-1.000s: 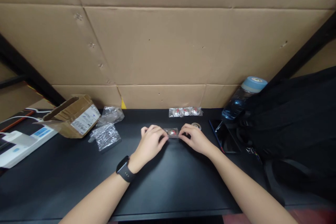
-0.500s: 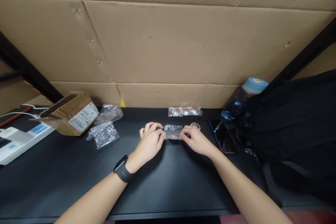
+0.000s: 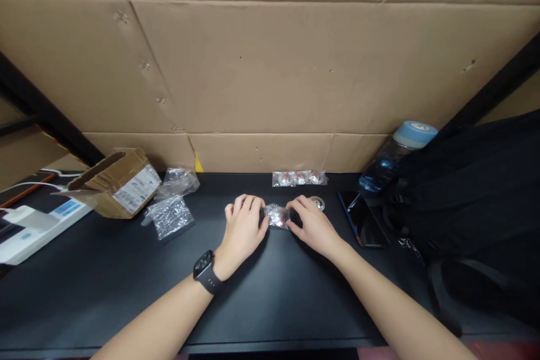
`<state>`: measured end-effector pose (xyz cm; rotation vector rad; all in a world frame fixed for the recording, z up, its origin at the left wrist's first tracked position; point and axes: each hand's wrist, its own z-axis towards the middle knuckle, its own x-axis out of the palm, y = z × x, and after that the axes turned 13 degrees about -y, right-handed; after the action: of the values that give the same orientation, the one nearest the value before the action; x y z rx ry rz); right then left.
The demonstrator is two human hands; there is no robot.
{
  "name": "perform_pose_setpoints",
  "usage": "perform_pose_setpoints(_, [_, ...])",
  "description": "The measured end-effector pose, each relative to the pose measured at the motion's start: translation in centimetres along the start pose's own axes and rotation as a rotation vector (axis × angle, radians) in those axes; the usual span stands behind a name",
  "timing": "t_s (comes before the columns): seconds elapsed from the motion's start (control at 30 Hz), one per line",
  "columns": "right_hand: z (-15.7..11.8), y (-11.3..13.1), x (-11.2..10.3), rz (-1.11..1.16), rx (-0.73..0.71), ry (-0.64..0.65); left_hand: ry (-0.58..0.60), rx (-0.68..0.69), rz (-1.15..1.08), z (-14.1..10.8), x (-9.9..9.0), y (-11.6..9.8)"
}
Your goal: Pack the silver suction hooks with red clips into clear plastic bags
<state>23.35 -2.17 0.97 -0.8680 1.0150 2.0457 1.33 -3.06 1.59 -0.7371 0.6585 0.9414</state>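
Note:
Between my hands, a small clear plastic bag lies on the black table, with something shiny and a trace of red showing in it. My left hand pinches its left edge, thumb in front and the other fingers curled behind. On the opposite edge, my right hand has its thumb and fingers closed. The fingers partly cover both ends of the bag. Just behind my right hand sits a round metal disc, partly hidden. Farther back is a row of three wrapped round discs with red marks.
Crumpled clear bags lie on the left beside an open cardboard box. A white power strip is at far left. To the right are a phone, a blue-lidded bottle and a black backpack. Cardboard walls the back.
The bag between my hands has gone from stretched flat to bunched and shinier. My fingers have moved in around its ends, and my left forearm has shifted slightly right.

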Motion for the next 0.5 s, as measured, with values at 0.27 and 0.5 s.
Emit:
perform_pose_setpoints(0.27, [-0.04, -0.05, -0.43, 0.067, -0.176, 0.141, 0.093, 0.238, -0.038, -0.27, 0.10, 0.72])
perform_pose_setpoints(0.5, [0.03, 0.16, -0.72, 0.070, -0.105, 0.158, 0.164, 0.246, -0.128, -0.30, -0.30, 0.78])
